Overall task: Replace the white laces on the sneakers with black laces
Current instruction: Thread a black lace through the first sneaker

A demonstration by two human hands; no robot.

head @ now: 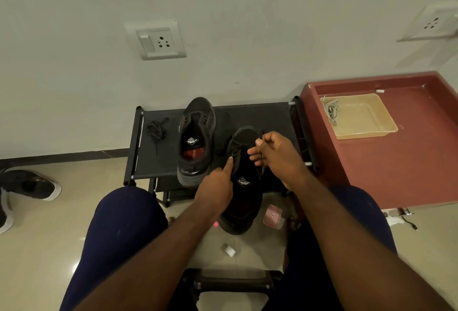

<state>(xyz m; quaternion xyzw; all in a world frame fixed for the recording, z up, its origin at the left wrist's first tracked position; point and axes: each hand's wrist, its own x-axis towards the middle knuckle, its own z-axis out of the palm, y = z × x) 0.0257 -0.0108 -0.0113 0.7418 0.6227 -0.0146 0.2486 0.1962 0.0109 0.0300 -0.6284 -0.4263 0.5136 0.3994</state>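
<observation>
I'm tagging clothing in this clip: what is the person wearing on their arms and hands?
Nothing that shows. The left hand and right hand are ungloved, and both forearms are bare to the frame's edge: no sleeves, watch or bracelet.

1. Before my knees, the black fabric-topped rack shelf (247,117) carries one black sneaker (195,137) and a loose black lace bundle (156,129).
2. The red tabletop (409,174) beside it bears a beige plastic tray (361,134).
</observation>
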